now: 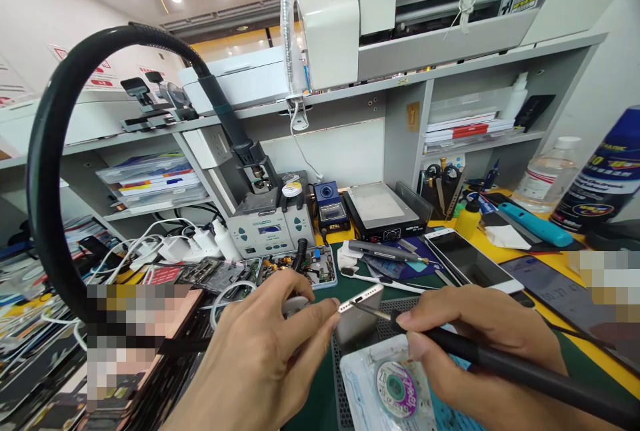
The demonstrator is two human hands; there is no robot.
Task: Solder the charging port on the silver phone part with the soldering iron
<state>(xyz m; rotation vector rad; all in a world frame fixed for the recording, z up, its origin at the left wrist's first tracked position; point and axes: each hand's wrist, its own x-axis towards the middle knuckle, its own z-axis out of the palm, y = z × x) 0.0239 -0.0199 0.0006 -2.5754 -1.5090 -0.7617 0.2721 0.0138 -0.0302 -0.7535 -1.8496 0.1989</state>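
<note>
My left hand (pixel 270 344) grips a pale smartphone (pixel 361 318) by its left edge, tilted so its bottom edge with the port and speaker holes faces me. A small greyish rounded thing (pixel 295 305) shows behind the curled index finger; I cannot make out what it is. Closed like a pen grip, my right hand (pixel 465 344) holds a black-handled soldering iron (pixel 480 353). Its thin metal tip (pixel 373 311) reaches the port on the phone's bottom edge. Below them lies a clear packet with a solder wick reel (pixel 396 388) marked 2.0.
A hot-air station (pixel 270 231) and a heating plate (pixel 385 208) stand at the back. A black hose (pixel 45 184) arches on the left. A white phone (pixel 470 259) lies right of centre. A spray can (pixel 600 178) and clear bottle (pixel 549 174) stand far right.
</note>
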